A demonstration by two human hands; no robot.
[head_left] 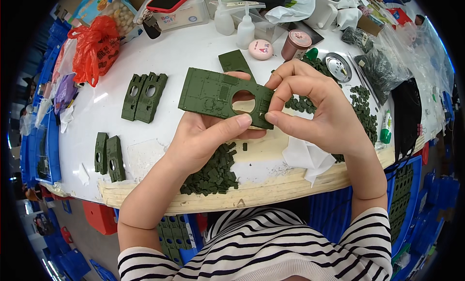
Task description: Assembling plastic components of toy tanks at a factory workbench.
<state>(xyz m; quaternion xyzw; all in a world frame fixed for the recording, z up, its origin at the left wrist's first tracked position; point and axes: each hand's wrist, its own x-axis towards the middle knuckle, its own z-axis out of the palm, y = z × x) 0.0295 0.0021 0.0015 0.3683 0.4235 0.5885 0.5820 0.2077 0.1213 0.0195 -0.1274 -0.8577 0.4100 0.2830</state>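
My left hand (208, 135) grips a dark green plastic model tank hull (203, 94), thumb on top and fingers underneath. The hull has a large round hole and is held tilted above the table. At its right end, my right hand (310, 106) has thumb and forefinger pinched together against the edge; whatever lies between those fingertips is hidden. Behind the held hull lies another green hull piece (233, 60). Under my left wrist is a heap of small green plastic parts (213, 172). More small green parts (361, 111) lie beyond my right hand.
Paired green hulls (144, 97) and another pair (109, 157) lie at the left. White squeeze bottles (246, 31), a pink round tin (260, 49) and a lidded jar (296, 42) stand at the back. White tissue (310, 157) lies near the front edge. Tweezers (364, 77) lie right.
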